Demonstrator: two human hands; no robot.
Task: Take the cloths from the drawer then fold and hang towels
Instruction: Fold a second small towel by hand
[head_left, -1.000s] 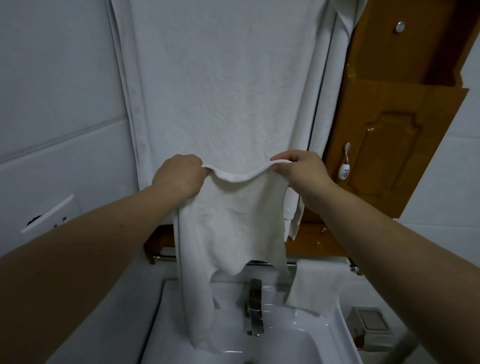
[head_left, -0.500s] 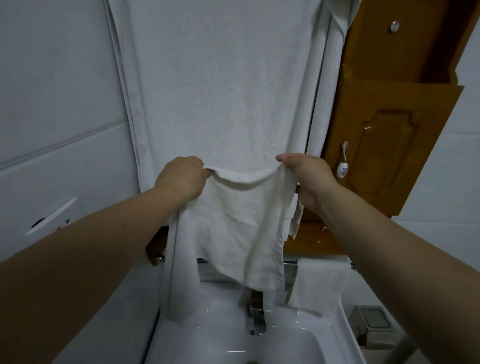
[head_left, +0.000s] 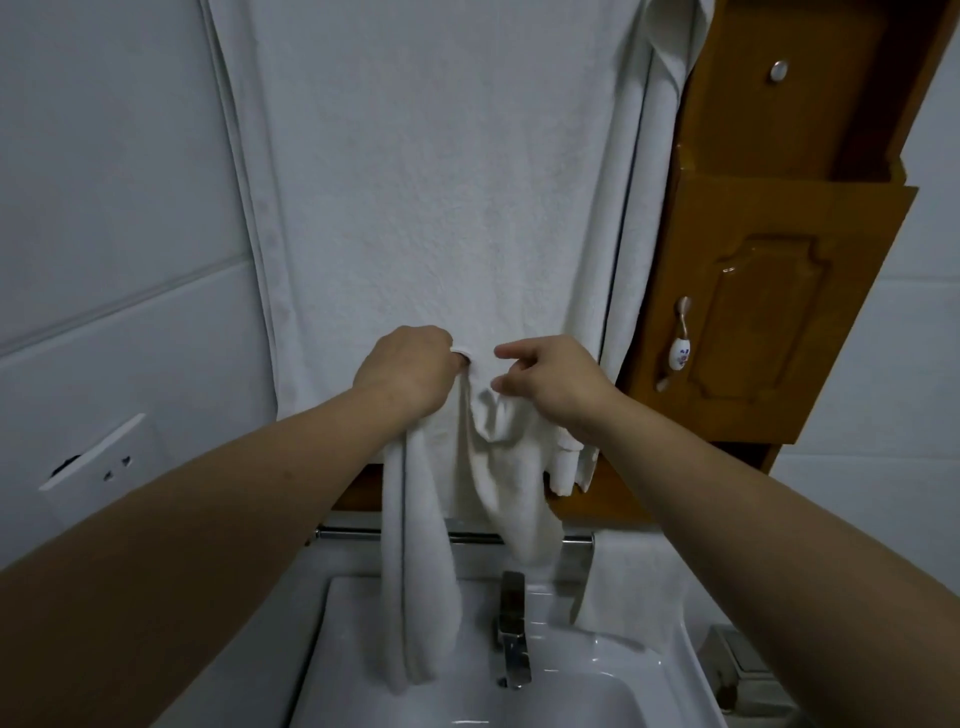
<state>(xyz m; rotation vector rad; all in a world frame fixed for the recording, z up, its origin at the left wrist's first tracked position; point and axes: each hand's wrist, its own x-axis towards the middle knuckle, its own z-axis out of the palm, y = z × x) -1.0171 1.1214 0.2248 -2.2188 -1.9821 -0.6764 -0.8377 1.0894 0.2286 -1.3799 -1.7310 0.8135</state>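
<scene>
Dim, flat, bluish light; wide-angle bending at the edges; slight softness.

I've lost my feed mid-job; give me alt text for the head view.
The left hand and right hand, close together, hold a small white cloth hanging above a sink and faucet. Behind it a large white towel hangs on the wall, a wooden cabinet to its right.

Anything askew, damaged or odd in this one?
The white socket plate on the left wall stands off the tiles at a tilt, with a dark gap at its lower left. The small towel, gripped by the left hand, hangs bunched with its end over the sink.
</scene>
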